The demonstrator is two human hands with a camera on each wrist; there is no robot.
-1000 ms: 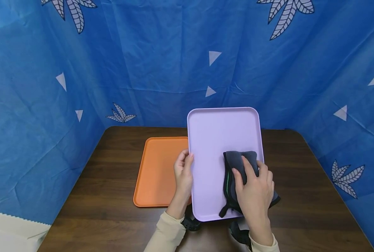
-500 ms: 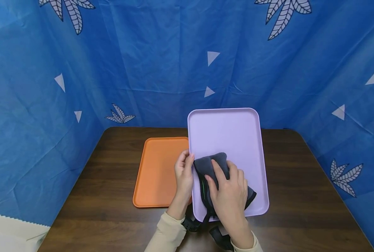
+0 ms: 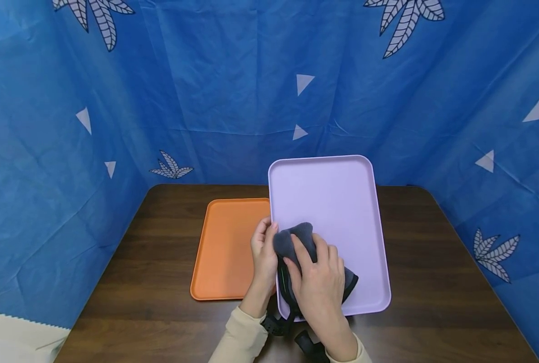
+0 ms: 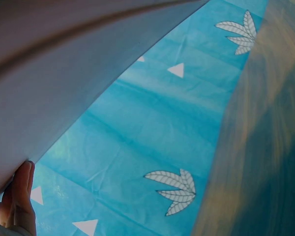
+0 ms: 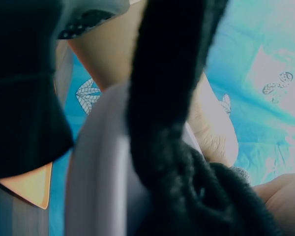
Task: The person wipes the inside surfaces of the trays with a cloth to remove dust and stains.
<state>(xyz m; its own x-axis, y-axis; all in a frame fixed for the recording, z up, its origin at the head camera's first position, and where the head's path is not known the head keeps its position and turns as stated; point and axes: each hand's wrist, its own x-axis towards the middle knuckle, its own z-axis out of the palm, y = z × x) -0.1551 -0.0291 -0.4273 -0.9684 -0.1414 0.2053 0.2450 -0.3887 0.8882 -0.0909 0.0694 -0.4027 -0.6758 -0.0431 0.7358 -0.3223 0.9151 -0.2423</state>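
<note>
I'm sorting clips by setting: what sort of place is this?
Probably a filming booth: leaf-print blue fabric hangs on three sides of a wood-grain table, and black gear sits at both wrists.

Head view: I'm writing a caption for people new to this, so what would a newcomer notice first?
Probably the pale purple tray, tilted up near the middle, its left edge held by the left hand. Next, the dark gray cloth under the right hand, on the tray's lower left part. Behind everything hangs a vivid blue curtain with white leaves and triangles.
</note>
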